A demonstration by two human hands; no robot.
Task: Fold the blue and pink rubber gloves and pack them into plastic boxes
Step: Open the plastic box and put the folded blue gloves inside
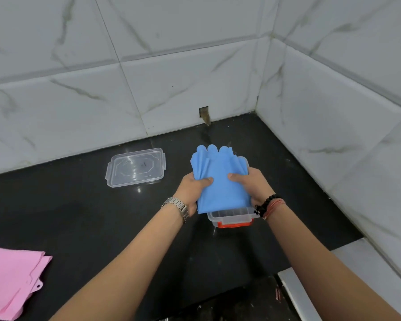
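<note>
Gloves (220, 179), blue, were held flat over the open box (229, 216), fingertips pointing to 12 o'clock, cuffs toward the person. Left hand (195, 188) gripped the left edge, thumb on top, fingers underneath; right hand (252, 186) held the right edge the same way. A two-sided grip like this probably kept the stacked layers from sliding apart while they were lined up with the box. Stack looked longer than the box, fingertips overhanging the far rim, so a further fold or a tuck seemed likely before they would sit inside.

Box stood on the black counter (102, 228), red latch (234, 225) at its near end, most of its interior hidden by the gloves. Clear lid (136, 167) lay flat at 9 o'clock from the box, well apart, presumably set aside to leave the opening free.

Pink gloves (9, 281) lay at 7 o'clock, near the counter's near-left edge, not yet packed. No second box was in view.
</note>
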